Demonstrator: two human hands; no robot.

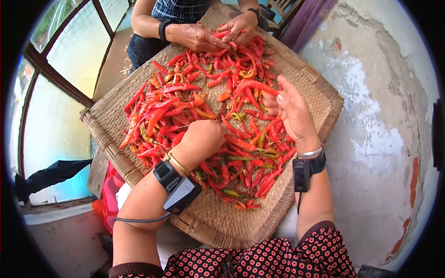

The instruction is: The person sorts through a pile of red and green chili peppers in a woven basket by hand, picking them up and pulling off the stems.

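Observation:
Red chili peppers [160, 111] lie heaped on a woven tray [222, 222] in front of me, a few of them orange or green. My right hand [294, 111] is raised over the right side of the pile, pinching one long red chili pepper [257, 86] between thumb and fingers. Low over the middle of the heap, my left hand [201, 138] is closed with its back toward me. Its fingertips point down among the peppers, and whatever they hold is hidden.
Across the tray, another person's hands [199, 37] handle red peppers at the far edge. A rough plastered wall [366, 116] stands to the right. Framed window panes [69, 37], a black cloth-like item [55, 178] and a red bag-like item [111, 194] are on the left.

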